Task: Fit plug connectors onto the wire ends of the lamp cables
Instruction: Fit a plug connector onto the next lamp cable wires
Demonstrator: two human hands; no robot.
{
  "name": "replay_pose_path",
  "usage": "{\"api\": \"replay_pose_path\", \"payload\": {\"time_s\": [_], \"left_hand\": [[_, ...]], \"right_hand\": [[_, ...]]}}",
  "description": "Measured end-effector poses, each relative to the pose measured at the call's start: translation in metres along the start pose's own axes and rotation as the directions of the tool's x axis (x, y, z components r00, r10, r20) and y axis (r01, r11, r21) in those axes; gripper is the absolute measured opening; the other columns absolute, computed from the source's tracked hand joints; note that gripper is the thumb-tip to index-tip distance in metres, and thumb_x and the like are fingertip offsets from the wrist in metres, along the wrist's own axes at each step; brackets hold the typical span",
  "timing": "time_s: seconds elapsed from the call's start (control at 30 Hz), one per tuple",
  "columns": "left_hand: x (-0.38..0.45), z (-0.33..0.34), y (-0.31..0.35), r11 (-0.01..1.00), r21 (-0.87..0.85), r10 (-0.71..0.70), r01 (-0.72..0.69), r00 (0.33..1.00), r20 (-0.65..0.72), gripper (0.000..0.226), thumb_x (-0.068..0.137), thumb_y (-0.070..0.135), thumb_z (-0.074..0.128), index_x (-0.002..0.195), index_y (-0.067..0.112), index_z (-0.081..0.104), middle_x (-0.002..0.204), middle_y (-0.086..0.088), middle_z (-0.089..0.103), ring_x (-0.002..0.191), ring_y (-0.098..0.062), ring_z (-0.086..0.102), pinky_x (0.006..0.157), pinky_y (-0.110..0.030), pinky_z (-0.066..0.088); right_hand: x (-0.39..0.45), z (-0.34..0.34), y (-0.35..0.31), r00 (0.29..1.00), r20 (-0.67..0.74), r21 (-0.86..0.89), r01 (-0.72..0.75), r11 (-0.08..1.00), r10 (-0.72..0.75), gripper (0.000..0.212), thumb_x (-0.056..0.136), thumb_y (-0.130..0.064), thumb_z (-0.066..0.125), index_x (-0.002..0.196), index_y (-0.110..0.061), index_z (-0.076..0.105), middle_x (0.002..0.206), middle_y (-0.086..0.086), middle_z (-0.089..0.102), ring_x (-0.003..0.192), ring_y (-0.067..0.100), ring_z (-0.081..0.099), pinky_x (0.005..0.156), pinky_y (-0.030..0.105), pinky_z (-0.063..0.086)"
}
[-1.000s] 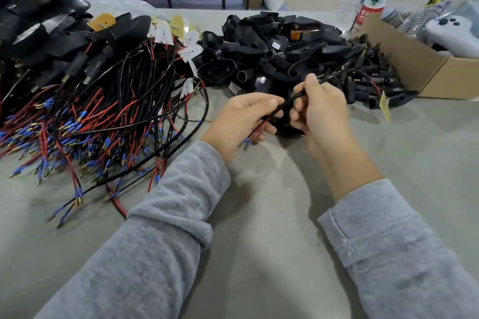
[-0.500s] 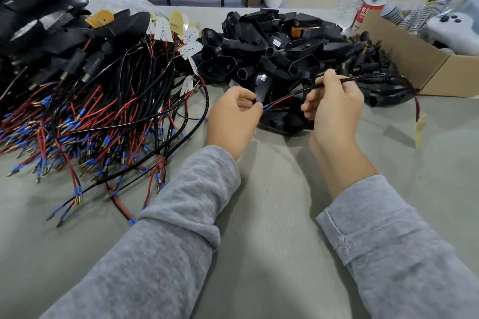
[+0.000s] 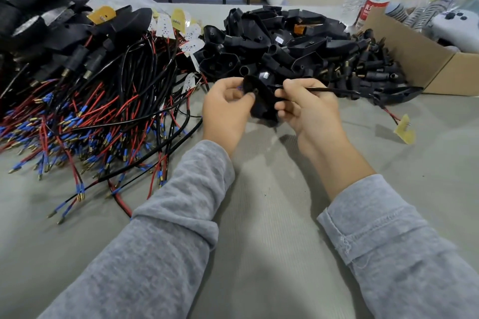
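Cable [image 3: 326, 90] and housing are together now: a second ago the hands worked the wire alone, red and blue ends showing between them, and now a black lamp housing [image 3: 261, 101] sits between both hands, held just above the grey surface [image 3: 259, 215] in front of the pile of housings [image 3: 280, 41]. The left hand [image 3: 225, 111] curls round the housing's left side, thumb pressed on its face, with a speck of blue at the fingertips; the wire ends look to have gone into the shell, though the hands hide the entry. The right hand [image 3: 308, 109] pinches the thin black cable near the housing and its lower fingers steady the shell from the right. The cable runs off rightward, across the surface, to a yellow tag [image 3: 404, 132] lying near the cardboard box [image 3: 420, 59].

My read: threading is under way, and no plug is on this cable yet. Plenty of plugs [image 3: 373, 70] lie heaped just beyond the right hand. At left, the bundle of wires [image 3: 90, 116] waits with blue-sleeved tips fanned out.
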State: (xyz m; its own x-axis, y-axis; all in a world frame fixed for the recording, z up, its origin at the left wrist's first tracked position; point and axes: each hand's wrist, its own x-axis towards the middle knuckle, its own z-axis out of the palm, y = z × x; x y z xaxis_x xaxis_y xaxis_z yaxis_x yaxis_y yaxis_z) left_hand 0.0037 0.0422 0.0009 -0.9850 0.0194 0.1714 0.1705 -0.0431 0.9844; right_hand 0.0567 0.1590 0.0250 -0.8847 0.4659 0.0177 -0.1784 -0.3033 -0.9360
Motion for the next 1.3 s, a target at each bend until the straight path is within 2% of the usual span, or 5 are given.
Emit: {"api": "replay_pose_path", "payload": {"time_s": [0.4,0.5,0.7,1.07,1.3], "left_hand": [[0.011,-0.008,0.003,0.906,-0.397,-0.237,0.15,0.955,-0.179,0.012,0.1,0.025,0.048,0.089,0.023,0.055,0.091,-0.007,0.069,0.076,-0.025,0.072,0.062,-0.037,0.058],[0.011,-0.008,0.004,0.941,-0.299,-0.234,0.162,0.946,-0.225,0.016,0.101,0.029,0.042,0.088,0.023,0.049,0.104,-0.024,0.063,0.083,-0.031,0.062,0.081,-0.057,0.056],[0.008,-0.012,0.009,0.943,-0.307,-0.209,0.125,0.943,-0.257,0.02,0.101,0.018,0.033,0.102,0.01,0.051,0.061,-0.003,0.067,0.046,-0.017,0.06,0.043,-0.023,0.045],[0.006,-0.01,0.008,0.943,-0.241,-0.287,0.229,0.927,-0.243,0.016,0.094,0.032,0.037,0.088,0.02,0.046,0.089,-0.01,0.046,0.078,-0.028,0.042,0.061,-0.036,0.035],[0.008,-0.011,0.006,0.945,-0.157,-0.301,0.288,0.952,-0.064,0.023,0.088,0.03,0.034,0.097,0.013,0.046,0.093,-0.011,0.044,0.071,-0.025,0.037,0.043,-0.023,0.031]], "right_hand": [[-0.002,0.003,0.001,0.997,0.068,0.169,0.031,0.985,-0.043,0.014,0.091,0.008,0.059,0.096,-0.004,0.067,0.075,0.007,0.063,0.064,0.013,0.061,0.066,0.021,0.052],[-0.004,0.006,0.004,0.992,0.121,0.2,0.006,0.98,-0.031,0.015,0.094,0.006,0.056,0.1,-0.002,0.067,0.073,0.004,0.062,0.064,0.01,0.06,0.066,0.019,0.051],[-0.006,0.013,0.011,0.997,0.076,0.096,-0.005,0.995,-0.003,0.02,0.104,-0.013,0.047,0.091,-0.01,0.062,0.065,-0.002,0.056,0.055,0.008,0.053,0.057,0.02,0.047],[-0.005,0.014,0.02,0.997,0.064,-0.173,-0.02,0.985,0.032,0.005,0.097,-0.007,0.058,0.093,-0.006,0.054,0.068,0.001,0.054,0.051,0.01,0.054,0.052,0.024,0.046],[-0.011,0.015,0.016,0.975,0.211,-0.207,-0.024,0.978,0.069,0.017,0.1,-0.011,0.053,0.096,-0.006,0.068,0.071,0.001,0.064,0.059,0.013,0.06,0.055,0.022,0.051]]}}
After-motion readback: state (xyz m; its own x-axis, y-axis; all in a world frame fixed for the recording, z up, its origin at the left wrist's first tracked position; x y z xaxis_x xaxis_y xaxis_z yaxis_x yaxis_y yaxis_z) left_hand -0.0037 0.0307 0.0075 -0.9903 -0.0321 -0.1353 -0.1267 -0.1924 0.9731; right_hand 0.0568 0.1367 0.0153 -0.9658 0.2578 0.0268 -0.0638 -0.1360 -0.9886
